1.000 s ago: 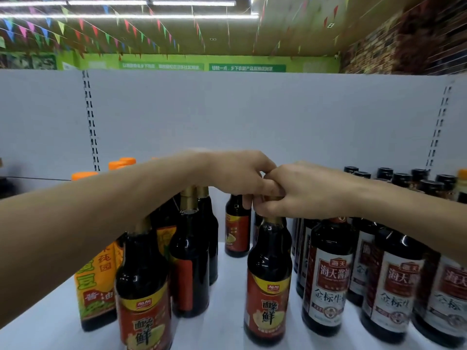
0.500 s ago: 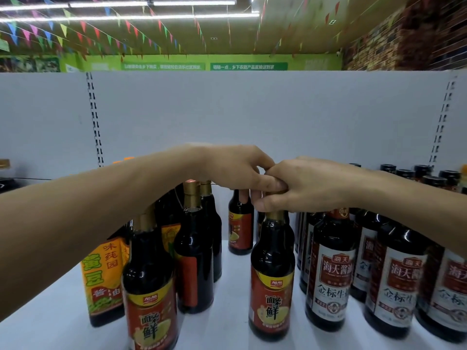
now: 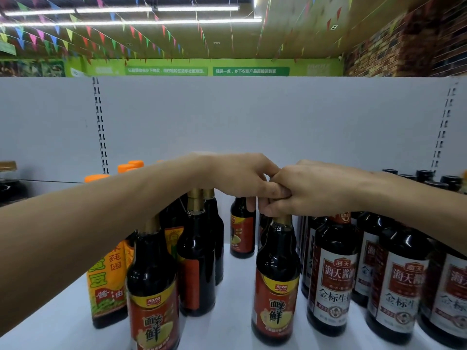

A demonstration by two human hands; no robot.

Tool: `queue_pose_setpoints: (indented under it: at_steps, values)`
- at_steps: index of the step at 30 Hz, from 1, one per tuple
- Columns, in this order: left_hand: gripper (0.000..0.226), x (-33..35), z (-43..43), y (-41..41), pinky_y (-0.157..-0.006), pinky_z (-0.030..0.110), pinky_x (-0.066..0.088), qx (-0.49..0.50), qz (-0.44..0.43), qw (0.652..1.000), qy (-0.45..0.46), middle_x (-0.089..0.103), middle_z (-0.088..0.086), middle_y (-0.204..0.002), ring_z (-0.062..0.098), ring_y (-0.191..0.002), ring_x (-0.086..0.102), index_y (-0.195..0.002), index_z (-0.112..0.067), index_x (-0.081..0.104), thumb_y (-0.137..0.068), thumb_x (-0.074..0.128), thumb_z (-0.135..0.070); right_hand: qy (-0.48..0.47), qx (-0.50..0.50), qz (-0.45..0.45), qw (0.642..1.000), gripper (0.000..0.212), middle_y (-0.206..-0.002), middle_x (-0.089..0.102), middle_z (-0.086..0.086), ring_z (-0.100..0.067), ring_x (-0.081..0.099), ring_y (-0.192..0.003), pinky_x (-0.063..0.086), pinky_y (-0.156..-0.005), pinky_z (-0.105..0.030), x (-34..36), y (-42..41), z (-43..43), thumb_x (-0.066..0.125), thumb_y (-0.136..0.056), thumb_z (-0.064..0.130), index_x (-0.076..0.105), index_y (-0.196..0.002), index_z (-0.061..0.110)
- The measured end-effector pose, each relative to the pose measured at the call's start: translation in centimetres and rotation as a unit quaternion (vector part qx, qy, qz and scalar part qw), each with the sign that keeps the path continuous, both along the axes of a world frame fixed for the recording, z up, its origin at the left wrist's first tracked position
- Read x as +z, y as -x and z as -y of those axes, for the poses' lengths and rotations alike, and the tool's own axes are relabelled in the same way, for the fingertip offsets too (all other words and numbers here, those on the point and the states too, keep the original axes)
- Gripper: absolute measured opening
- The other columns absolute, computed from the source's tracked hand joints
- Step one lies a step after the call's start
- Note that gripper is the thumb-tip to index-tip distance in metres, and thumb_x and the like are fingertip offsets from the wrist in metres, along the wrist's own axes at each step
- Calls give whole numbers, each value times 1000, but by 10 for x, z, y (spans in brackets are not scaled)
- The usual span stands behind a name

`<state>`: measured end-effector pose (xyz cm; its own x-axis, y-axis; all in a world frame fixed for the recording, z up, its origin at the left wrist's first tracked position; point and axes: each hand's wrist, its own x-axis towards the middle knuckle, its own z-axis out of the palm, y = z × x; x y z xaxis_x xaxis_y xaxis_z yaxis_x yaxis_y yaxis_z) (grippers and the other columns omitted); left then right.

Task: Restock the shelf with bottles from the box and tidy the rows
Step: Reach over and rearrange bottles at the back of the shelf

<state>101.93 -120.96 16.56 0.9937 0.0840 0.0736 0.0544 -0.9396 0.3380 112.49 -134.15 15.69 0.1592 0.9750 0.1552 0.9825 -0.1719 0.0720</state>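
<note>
On the shelf (image 3: pixel 235 299), 加加 面条鲜 bottles (image 3: pixel 276 294) beside 海天酱油 (image 3: pixel 333 286), probably 金标生抽.

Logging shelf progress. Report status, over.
Left hand grips rear bottle top. Right hand grips centre red-label bottle top. Both upright on shelf. White-label bottles close on right.

a white shelf (image 3: pixel 237 299) carries upright dark sauce bottles (image 3: pixel 275 274) in loose rows, orange-capped bottles (image 3: pixel 108 281) at left.

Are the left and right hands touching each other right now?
Touching. Head view: fingers of the left hand overlap knuckles of the right hand, with no gap between them.
</note>
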Motion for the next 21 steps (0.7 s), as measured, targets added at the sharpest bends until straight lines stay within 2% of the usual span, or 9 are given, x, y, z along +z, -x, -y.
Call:
queue_pose_setpoints:
  at_steps: [2,4,8,11,14,16,18,20,21]
  values:
    - [25,0,2,-2,-60,16,47,11,3,1000,-6,74,-8,-83,13,-76,73,-113,-19,67,-103,53,-38,0,2,-6,1000,12,-81,72,20,10,59,-71,48,-64,-18,0,-2,1,62,-94,48,65,-88,39]
    - [28,-1,2,-4,-64,19,44,12,1,1000,-10,75,-8,-84,18,-84,74,-112,-19,67,-103,52,-41,7,4,-13,1000,11,-80,71,23,13,59,-73,48,-66,-18,1,-3,2,62,-94,48,66,-89,39]
    - [28,-3,1,-7,-70,27,45,7,-3,1000,-6,76,-5,-89,20,-85,74,-109,-17,66,-102,53,-41,16,6,-16,1000,9,-82,71,25,10,61,-77,53,-73,-20,1,-4,4,63,-94,47,68,-94,39]
    - [27,-3,1,-7,-69,26,44,6,-2,1000,-6,76,-5,-89,22,-84,74,-109,-18,65,-102,53,-41,3,6,-19,1000,9,-82,71,22,8,62,-77,52,-70,-19,-1,-5,4,64,-93,48,68,-93,40]
    - [26,-3,1,-6,-66,23,43,14,-3,1000,-9,75,-6,-89,20,-85,74,-109,-20,64,-102,52,-42,-7,4,-22,1000,10,-85,72,18,3,64,-78,55,-72,-24,-2,-4,5,64,-92,51,67,-92,42]
    - [26,-3,1,-6,-66,22,43,11,-3,1000,-7,75,-7,-89,18,-83,74,-109,-21,64,-102,52,-43,-6,8,-22,1000,11,-83,70,20,5,63,-76,51,-68,-19,-2,-3,5,62,-92,55,64,-86,46]
    - [26,-3,1,-5,-63,19,43,11,2,1000,-6,74,-8,-86,13,-77,72,-109,-22,65,-102,53,-44,-8,5,-15,1000,18,-75,67,26,10,60,-70,42,-56,-10,0,-3,7,60,-93,58,59,-78,48]
    - [27,-1,0,-3,-57,14,42,19,11,1000,-5,71,-10,-79,7,-68,67,-112,-22,65,-102,53,-44,-21,-1,-12,1000,26,-68,63,29,13,58,-65,38,-50,-10,1,-3,7,58,-92,62,57,-72,46]
    - [27,0,-1,-2,-58,14,42,21,14,1000,-4,71,-12,-77,7,-69,67,-113,-23,65,-102,53,-45,-30,-3,-9,1000,28,-66,64,23,10,59,-63,38,-51,-12,2,-4,6,57,-92,65,56,-72,45]
